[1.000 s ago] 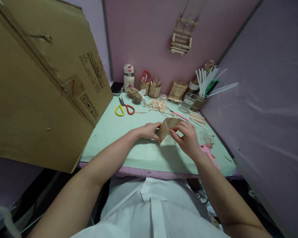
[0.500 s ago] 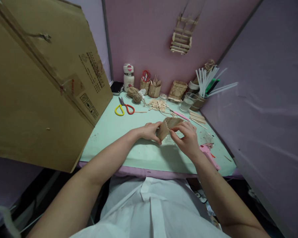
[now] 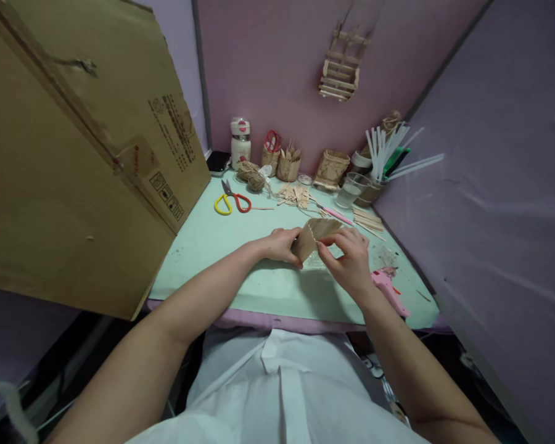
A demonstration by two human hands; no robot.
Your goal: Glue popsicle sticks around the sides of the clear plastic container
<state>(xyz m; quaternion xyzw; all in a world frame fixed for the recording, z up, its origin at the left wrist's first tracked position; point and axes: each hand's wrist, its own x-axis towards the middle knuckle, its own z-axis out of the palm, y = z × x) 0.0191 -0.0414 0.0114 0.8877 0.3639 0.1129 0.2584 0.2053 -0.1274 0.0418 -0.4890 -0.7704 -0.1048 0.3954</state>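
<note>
Over the front middle of the table I hold a small box of wooden craft sticks [image 3: 306, 244], tilted, with its scalloped edge facing up. My left hand [image 3: 282, 245] is closed around its left side, thumb at the bottom. My right hand [image 3: 349, 253] pinches at the box's near right edge with thumb and forefinger; the fingertips partly cover that spot, and I cannot tell whether a small piece is between them. A clear patch or object on the table below the box is mostly hidden. To the right of my right hand lies a pink glue gun [image 3: 388, 291].
Scissors [image 3: 232, 200] lie on the green table [image 3: 250, 290]. Behind are loose sticks [image 3: 295, 196], twine [image 3: 252, 176], a pink-handled knife [image 3: 337, 214], a water cup [image 3: 350, 190] and glue sticks [image 3: 383, 148]. A large cardboard sheet [image 3: 74, 185] stands on the left.
Almost nothing differs. Both hands keep the same hold on the box, and the view has shifted very slightly.
</note>
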